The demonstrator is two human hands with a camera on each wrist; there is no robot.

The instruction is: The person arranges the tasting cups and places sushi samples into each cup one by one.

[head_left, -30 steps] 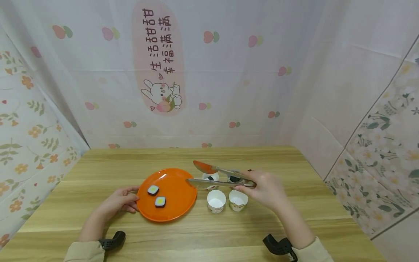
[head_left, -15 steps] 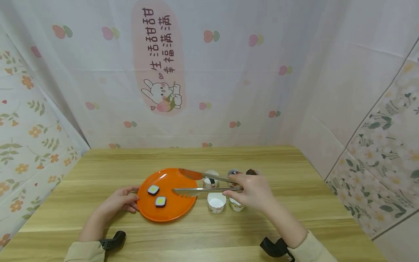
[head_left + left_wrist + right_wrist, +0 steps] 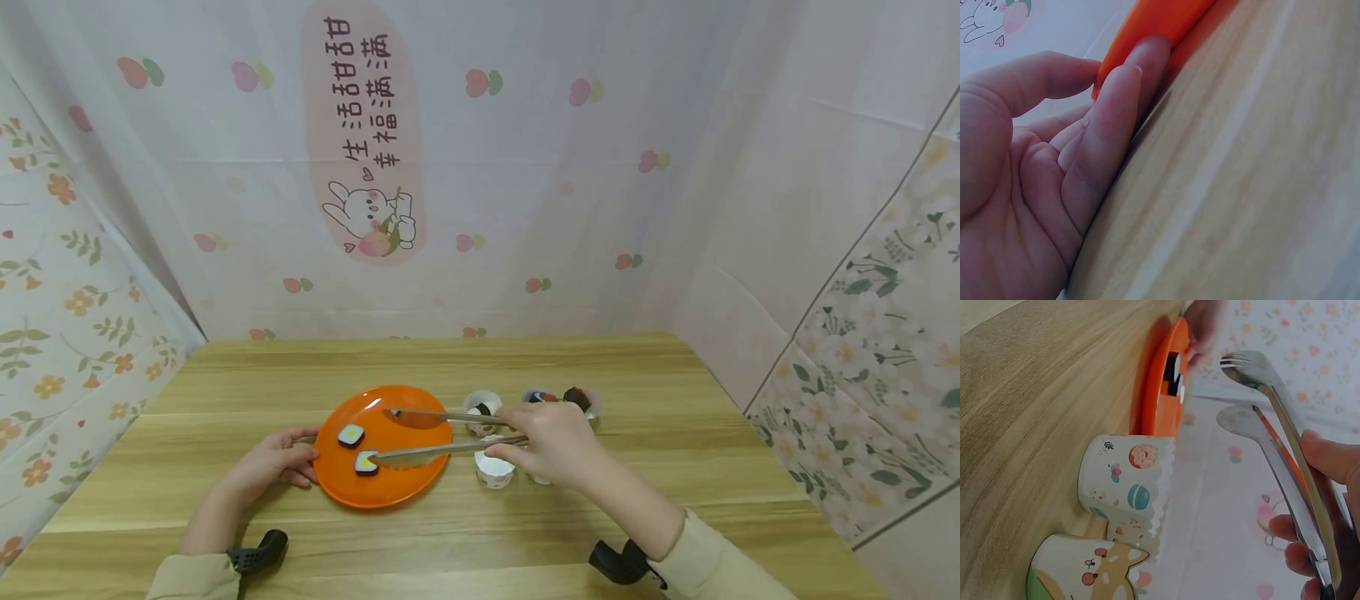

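At the left rim of an orange plate (image 3: 386, 493), my left hand (image 3: 273, 462) grips the edge. The left wrist view shows its thumb (image 3: 1066, 74) at the rim and fingers beneath. Two sushi rolls (image 3: 351, 435) with white rice, yellow centres and dark wraps lie on the plate. My right hand (image 3: 551, 442) holds metal tongs (image 3: 457, 448), arms spread, over the plate's right half. In the head view, the near tong tip overlaps the right edge of the nearer sushi roll (image 3: 365, 468); the right wrist view shows nothing between the tips.
Right of the plate stand several paper cups. A back cup (image 3: 483, 400) holds a white and black piece; dark and red pieces (image 3: 576, 397) fill the back right. The front left cup (image 3: 495, 475) is partly covered by the tongs, and my hand hides most of another.
My right hand has moved left and nearer, bringing the spread tongs from above the cups to over the plate and sushi rolls. The left hand and plate have stayed put.
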